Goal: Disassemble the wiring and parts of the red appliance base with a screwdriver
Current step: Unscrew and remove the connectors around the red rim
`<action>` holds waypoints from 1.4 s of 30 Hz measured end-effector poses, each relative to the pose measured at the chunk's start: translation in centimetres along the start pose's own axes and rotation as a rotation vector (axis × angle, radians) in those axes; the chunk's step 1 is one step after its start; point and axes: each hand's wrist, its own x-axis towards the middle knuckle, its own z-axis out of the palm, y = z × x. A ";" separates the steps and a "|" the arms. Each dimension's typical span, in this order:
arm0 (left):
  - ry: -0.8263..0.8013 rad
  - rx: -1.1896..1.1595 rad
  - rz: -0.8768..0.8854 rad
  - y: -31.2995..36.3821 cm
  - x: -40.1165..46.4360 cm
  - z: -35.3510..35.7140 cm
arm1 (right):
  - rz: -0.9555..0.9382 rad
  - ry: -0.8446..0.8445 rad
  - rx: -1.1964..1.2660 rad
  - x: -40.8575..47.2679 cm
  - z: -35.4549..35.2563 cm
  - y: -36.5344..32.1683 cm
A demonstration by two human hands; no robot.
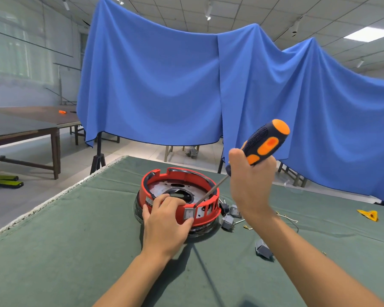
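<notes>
Two hands share this job: my left hand (164, 222) clamps over the near rim of the red appliance base (177, 198) on the green cloth (75, 251) so it cannot skid; my right hand (251, 185) clenches the screwdriver (264, 145), slanted so its tip meets the grey switch (190, 213), probably to pry it out.

No legible text. Small label (149, 202) on red appliance base (180, 191), partly covered by hand, too blurred to read.

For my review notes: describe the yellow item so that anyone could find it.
On the green table cover, look far right of the red appliance base, past the loose grey parts. The crumpled yellow scrap lies alone there, the only yellow thing on the cover.
</notes>
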 end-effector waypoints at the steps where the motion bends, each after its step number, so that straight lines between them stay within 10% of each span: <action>1: -0.001 0.000 0.002 0.0 0.0 0.0 | 0.023 0.003 -0.009 0.4 0.1 0.0; 23: 0.010 -0.015 0.028 -0.3 -0.1 0.1 | 0.188 -0.070 -0.356 7.1 4.8 1.6; 42: -0.021 0.039 0.028 -0.1 -0.2 -0.2 | -0.129 0.007 -0.042 -0.1 0.4 0.6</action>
